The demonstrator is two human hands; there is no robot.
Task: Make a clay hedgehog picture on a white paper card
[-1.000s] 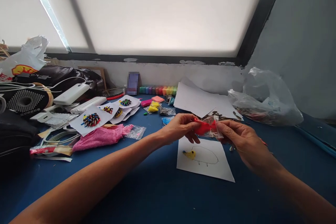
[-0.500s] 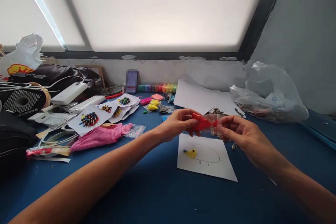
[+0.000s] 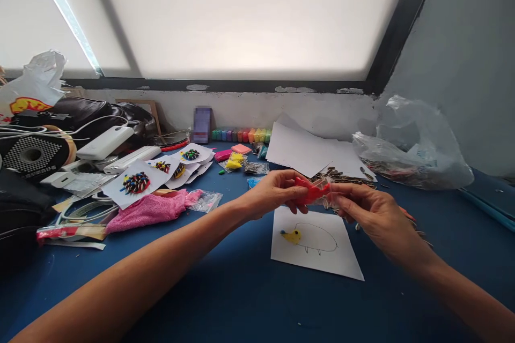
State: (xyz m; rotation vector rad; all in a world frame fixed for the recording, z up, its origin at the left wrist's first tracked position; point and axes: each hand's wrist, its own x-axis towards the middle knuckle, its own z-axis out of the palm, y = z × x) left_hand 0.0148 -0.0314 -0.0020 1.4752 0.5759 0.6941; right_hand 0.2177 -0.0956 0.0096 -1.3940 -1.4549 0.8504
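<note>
Pink cloth [image 3: 151, 213] lies at our left; our left hand [image 3: 277, 193] is clamped on one end of the red packet [image 3: 311, 193], held up near the far edge of our drawn-on sheet [image 3: 317, 265]; our right hand [image 3: 370, 211] pinches the other end, a clear plastic bag [image 3: 446, 158] farther right.

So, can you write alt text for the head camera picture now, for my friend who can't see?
A left hand and right hand hold a clear bag with red stuff over a blue table. White paper nearby shows an animal outline with a yellow head, and colourful spiky shapes lie at left.
</note>
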